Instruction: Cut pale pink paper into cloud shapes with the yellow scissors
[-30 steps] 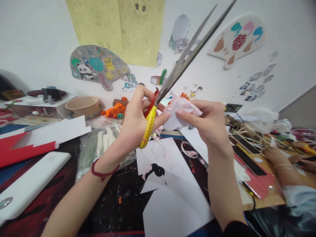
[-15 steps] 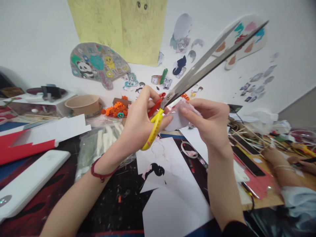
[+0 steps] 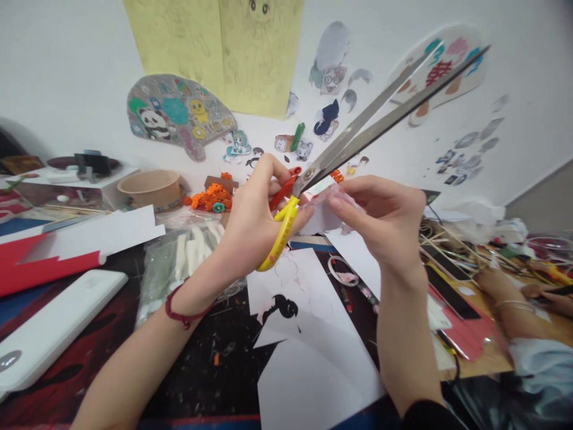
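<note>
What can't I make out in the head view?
All in the head view:
- Left hand's far fingers: partly behind its palm and the scissors.
- Pink paper: partly covered by the right hand.
- Yellow sheets: cut off by the top edge.
- Pencil lines on the white paper: too faint.
</note>
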Motion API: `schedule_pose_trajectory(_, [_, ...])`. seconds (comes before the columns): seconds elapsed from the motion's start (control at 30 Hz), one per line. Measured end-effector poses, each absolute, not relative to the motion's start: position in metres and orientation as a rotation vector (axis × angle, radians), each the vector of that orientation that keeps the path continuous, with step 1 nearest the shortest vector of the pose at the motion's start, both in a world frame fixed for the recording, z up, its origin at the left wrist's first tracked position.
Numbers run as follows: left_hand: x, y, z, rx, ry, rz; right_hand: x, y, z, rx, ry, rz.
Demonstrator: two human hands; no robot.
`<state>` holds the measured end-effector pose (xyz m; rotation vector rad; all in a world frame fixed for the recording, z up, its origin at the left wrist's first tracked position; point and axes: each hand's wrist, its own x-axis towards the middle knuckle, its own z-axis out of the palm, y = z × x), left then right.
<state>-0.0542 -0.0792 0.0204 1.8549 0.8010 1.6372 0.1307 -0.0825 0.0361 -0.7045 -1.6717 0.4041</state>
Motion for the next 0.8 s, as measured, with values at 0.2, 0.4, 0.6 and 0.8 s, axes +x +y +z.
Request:
schedule_pose_trajectory(0.2, [-0.054, -0.077, 0.018, 1.878, 0.792, 1.672, 0.131, -0.08, 0.034, -0.671, -1.687, 0.341])
schedule_pose_trajectory(0.4, [-0.053, -0.072, 0.016, 1.943, 0.787, 1.708, 0.129, -0.075, 0.032, -0.678, -1.624, 0.347])
schedule_pose_trajectory(0.6, [-0.054, -0.07, 0.015, 2.086, 0.91, 1.9, 0.132, -0.062, 0.03, -0.683, -1.412, 0.414])
schedule_pose_trajectory(0.8, [-0.05, -0.078, 0.014, 2.353, 1.318, 1.85, 0.137, -0.059, 0.031, -0.569, -1.261, 0.287])
